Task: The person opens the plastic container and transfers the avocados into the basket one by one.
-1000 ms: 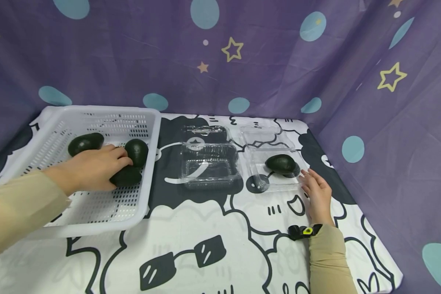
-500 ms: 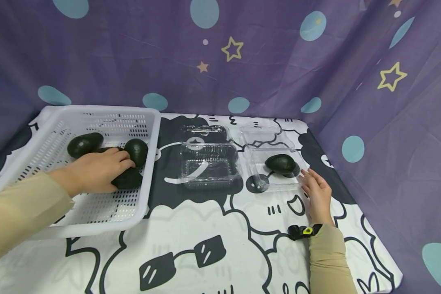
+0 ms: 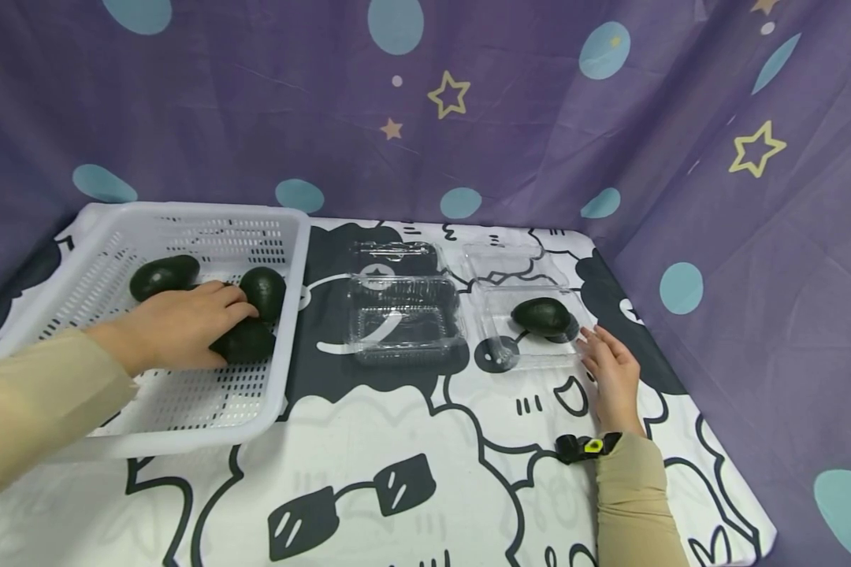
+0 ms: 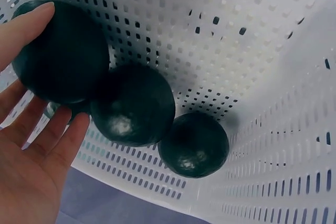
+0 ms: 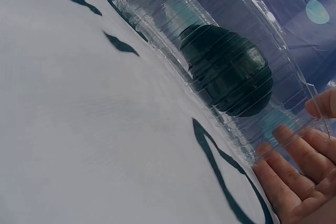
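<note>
A person's left hand (image 3: 177, 327) reaches into a white perforated plastic basket (image 3: 113, 425) at the left of the bench (image 3: 411, 441), its fingers (image 4: 50, 135) curled around a dark green avocado (image 3: 244, 342) lying on the basket floor near the right wall; the wrist view shows thumb and fingers cupping the fruit from either side, though whether it has left the floor cannot be told. Two more dark avocados (image 3: 264, 291) (image 3: 163, 276) lie just beside the hand, one touching the gripped fruit. At the right, the right hand (image 3: 613, 374) rests flat and relaxed, fingers straight, holding nothing, its fingertips (image 5: 289, 137) at the near right corner of an open clear plastic clamshell box (image 3: 499, 346) that holds a single dark avocado (image 3: 541, 315). A second clear clamshell box (image 3: 404, 315) stands between basket and hand, with nothing in it. The step in hand appears to be picking fruit from the basket for packing; the next move would seemingly call for lifting the gripped avocado clear of its neighbours and over the basket wall toward a box, while the right hand steadies the light container.
</note>
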The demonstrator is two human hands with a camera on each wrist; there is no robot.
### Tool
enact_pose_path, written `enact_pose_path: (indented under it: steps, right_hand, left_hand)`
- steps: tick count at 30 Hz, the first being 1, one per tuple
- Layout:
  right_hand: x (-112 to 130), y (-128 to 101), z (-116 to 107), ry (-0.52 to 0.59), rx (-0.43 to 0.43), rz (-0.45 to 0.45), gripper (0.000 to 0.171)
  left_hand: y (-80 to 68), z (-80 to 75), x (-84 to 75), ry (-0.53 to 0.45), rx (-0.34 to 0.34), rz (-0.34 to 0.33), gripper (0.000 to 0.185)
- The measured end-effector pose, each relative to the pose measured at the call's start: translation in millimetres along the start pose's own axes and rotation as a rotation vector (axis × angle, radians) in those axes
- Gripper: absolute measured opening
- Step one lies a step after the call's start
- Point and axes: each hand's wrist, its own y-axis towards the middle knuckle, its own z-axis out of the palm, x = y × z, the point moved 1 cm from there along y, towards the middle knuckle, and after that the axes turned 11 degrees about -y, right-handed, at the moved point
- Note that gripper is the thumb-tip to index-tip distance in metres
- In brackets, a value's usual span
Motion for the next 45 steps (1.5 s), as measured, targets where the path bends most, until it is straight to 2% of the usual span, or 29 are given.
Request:
enact_pose_path:
  steps: [13,22,30,37,45]
  right_hand:
    - [1,-2,0,-0.005,0.004,0.001,0.051]
    - [1,-3,0,-0.006,0.005,-0.016,0.051]
    - [1,-2,0,-0.014,0.009,-0.011,0.052]
    - [1,-1,0,-0.007,0.014,-0.014,0.052]
    - [1,-2,1,0.009,0.006,-0.016,0.051]
  left_hand:
    - [2.2,-10.9,-1.6,-0.012,-0.001,-0.005,0.062]
    - [5.1,-22.5,-3.9,0.015,0.021,-0.019,0.062]
    - [9.5,-33.0,-4.3,0.036,-0.023,0.015,0.054]
    - [13.2,-46.8,-5.6,0.007,-0.051,0.002,0.048]
    - [20.8,-58.1,-10.4,0.005,-0.063,0.025,0.05]
